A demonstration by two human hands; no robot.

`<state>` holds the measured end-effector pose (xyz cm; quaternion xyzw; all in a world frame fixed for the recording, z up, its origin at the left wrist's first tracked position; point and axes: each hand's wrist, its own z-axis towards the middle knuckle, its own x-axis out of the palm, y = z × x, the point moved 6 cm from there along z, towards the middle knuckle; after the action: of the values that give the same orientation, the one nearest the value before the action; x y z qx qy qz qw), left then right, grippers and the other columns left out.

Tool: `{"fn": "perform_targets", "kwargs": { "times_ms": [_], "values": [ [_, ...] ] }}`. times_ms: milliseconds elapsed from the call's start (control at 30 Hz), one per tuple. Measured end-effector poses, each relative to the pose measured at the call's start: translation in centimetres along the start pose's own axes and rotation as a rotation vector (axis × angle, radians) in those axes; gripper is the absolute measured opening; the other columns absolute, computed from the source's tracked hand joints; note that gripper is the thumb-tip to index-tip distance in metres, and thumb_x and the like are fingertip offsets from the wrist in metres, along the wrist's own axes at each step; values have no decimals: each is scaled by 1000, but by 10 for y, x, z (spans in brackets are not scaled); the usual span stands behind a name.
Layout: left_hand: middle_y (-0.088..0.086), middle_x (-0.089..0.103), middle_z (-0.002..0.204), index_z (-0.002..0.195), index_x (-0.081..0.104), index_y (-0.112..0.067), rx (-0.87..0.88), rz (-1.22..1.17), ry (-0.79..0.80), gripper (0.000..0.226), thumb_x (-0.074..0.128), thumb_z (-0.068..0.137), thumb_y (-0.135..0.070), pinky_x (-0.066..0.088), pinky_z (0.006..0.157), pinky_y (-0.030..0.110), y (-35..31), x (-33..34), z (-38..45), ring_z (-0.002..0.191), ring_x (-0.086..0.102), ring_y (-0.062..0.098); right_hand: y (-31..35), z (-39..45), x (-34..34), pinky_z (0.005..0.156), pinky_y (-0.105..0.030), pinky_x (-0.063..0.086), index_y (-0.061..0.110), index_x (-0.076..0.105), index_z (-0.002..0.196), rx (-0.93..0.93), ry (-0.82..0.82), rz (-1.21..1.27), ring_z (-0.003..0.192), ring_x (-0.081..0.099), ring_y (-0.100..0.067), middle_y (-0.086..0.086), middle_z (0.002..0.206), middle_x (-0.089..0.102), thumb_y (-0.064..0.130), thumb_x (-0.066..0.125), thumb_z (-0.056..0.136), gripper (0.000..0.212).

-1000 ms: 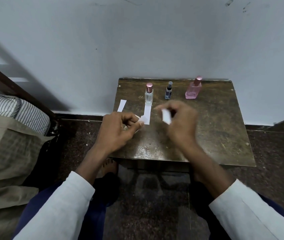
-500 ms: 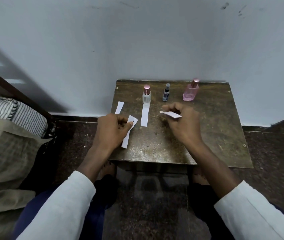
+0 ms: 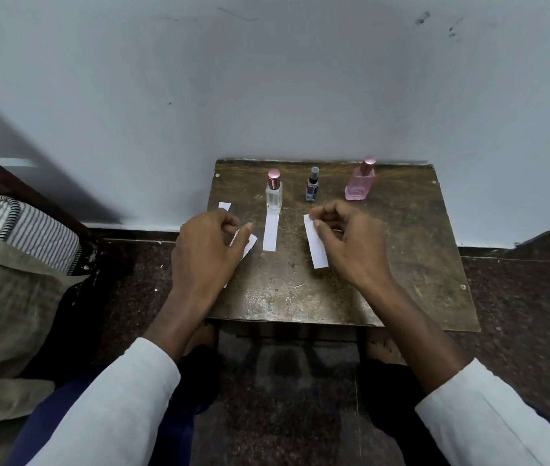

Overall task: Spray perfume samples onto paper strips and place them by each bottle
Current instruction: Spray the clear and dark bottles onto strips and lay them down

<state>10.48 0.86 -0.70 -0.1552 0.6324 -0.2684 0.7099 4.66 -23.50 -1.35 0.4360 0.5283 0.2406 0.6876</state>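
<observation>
The right strip [image 3: 315,242] lies near the middle of the tabletop [image 3: 418,264], in front of the blue bottle [image 3: 312,185] and slightly angled. The right hand [image 3: 350,243] pinches its far end, thumb and forefinger closed on the paper, the other fingers [image 3: 329,210] curled above it. Whether the strip's near end rests flat on the wood cannot be told.

Left of it, a middle strip [image 3: 270,232] lies flat with its far end touching the base of the clear bottle [image 3: 273,193], which stands upright with a pink cap. Further left, the left hand [image 3: 208,250] covers most of another strip [image 3: 248,245]; its fingers are curled with the thumb pressed on the paper, holding it against the tabletop. Behind that hand, the end of a fourth strip [image 3: 224,206] shows near the left edge.

The blue bottle stands between the clear bottle and the pink bottle [image 3: 360,183], all three upright in a row along the back of the tabletop, close to the wall [image 3: 266,79]. The pink bottle is well apart from the right strip, with no paper before it.

White sleeves [image 3: 115,408] cover both forearms. Left of the tabletop, striped cloth [image 3: 21,227] lies on a bed, and dark speckled floor [image 3: 518,297] surrounds the tabletop.
</observation>
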Motion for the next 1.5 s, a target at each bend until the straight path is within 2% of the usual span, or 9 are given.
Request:
{"fn": "perform_targets", "kwargs": {
  "times_ms": [167, 333, 433, 600, 767, 1067, 1233, 1367, 1500],
  "values": [
    [-20, 72, 88, 100, 79, -26, 196, -186, 84, 8, 74, 99, -32, 44, 67, 7, -40, 13, -4, 81, 66, 0, -12, 1, -3, 90, -34, 64, 22, 76, 105, 156, 4, 221, 93, 77, -5, 8, 103, 80, 0, 80, 88, 27],
    [-18, 75, 85, 108, 81, -28, 132, -322, 230, 15, 74, 99, -38, 50, 67, 8, -61, 51, -10, 80, 71, 0, -19, -2, -3, 86, -47, 66, 17, 73, 108, 263, 22, 371, 90, 80, -14, -1, 102, 81, -1, 83, 86, 30],
    [-14, 78, 85, 110, 80, -25, 69, -371, 268, 21, 75, 98, -40, 57, 69, 17, -64, 64, -5, 74, 73, 2, -20, -3, -4, 85, -44, 66, 15, 72, 109, 268, 46, 370, 88, 80, -14, -1, 100, 81, 5, 87, 85, 30],
    [-16, 73, 70, 94, 81, -26, -15, -342, 258, 7, 81, 94, -33, 48, 57, 7, -65, 71, 4, 62, 67, -3, -33, -1, -8, 79, -39, 67, 19, 75, 99, 302, 22, 228, 77, 78, -11, 2, 87, 80, 9, 89, 83, 24],
    [-14, 73, 65, 85, 80, -27, 3, -266, 304, 11, 82, 91, -36, 59, 60, 27, -63, 80, 7, 56, 66, 1, -41, 0, -9, 72, -33, 66, 21, 73, 97, 277, 38, 25, 66, 75, -5, 7, 73, 78, 16, 89, 84, 21],
    [-17, 69, 66, 89, 79, -27, 65, -151, 285, 9, 81, 92, -36, 62, 63, 33, -65, 81, 8, 58, 64, -2, -43, -2, -12, 62, -16, 54, 26, 70, 90, 174, -48, -203, 62, 67, 2, 13, 75, 71, 29, 91, 80, 23],
    [-18, 69, 76, 96, 79, -29, 155, -54, 237, 7, 77, 94, -36, 60, 62, 32, -70, 73, 9, 64, 62, 0, -23, 1, -13, 67, -6, 51, 19, 76, 105, 1, -119, -215, 71, 65, 5, 11, 90, 72, 24, 81, 91, 15],
    [-18, 63, 87, 103, 75, -30, 310, -22, 188, 8, 74, 96, -33, 52, 62, 28, -81, 65, 5, 66, 51, 1, -8, 12, -7, 82, -20, 56, 15, 73, 128, -129, -145, -220, 86, 67, -4, 0, 107, 75, 17, 71, 98, 30],
    [-22, 55, 84, 99, 73, -30, 328, -51, 170, 5, 74, 95, -34, 57, 66, 34, -77, 61, 5, 70, 53, 1, -8, 27, 0, 67, -3, 45, 15, 65, 143, -62, -96, -173, 66, 65, 0, 6, 75, 73, 25, 72, 100, 44]
  ]
}}
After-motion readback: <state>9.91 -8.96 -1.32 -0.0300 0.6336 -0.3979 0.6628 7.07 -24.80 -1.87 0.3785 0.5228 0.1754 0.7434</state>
